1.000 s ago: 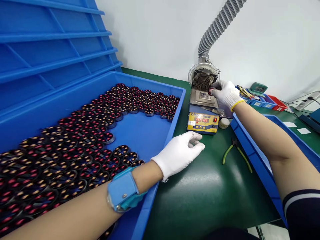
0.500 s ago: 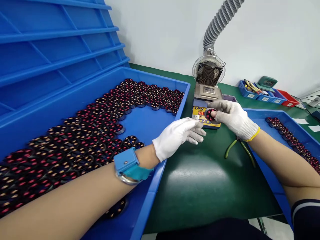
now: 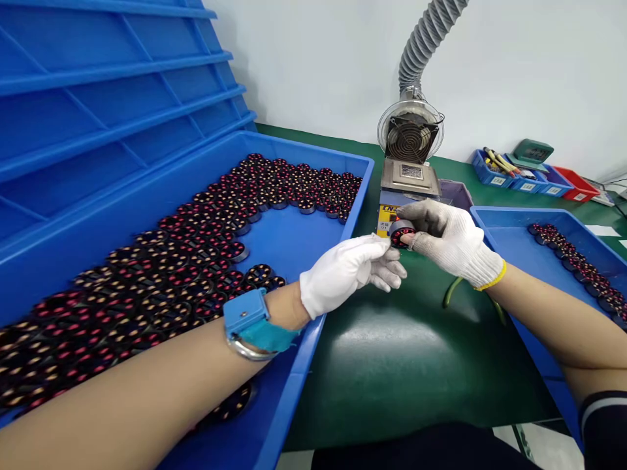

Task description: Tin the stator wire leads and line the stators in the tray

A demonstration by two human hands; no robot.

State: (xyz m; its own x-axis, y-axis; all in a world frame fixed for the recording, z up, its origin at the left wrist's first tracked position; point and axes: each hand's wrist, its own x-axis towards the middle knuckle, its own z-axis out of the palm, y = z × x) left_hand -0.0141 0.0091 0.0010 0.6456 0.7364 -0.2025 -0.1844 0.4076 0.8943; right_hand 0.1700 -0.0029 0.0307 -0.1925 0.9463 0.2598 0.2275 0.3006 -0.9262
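Note:
My right hand, in a white knit glove, pinches a round black part with red coils between thumb and fingers. Close by on its left is my left hand, gloved in white, its fingers apart and pointing toward the part. Whether the left fingertips touch it is hard to tell. Behind both hands stands the yellow-fronted solder pot, partly covered by the right hand. To the left, a large blue tray holds several rows of similar round parts.
A second blue tray with round parts lies at the right. Green-handled pliers rest on the green table. Small bins stand at the back right, and a grey duct rises behind the pot.
My right hand has moved slightly left and down with the round part, which is now tilted and nearer my left fingertips. The left hand has hardly moved.

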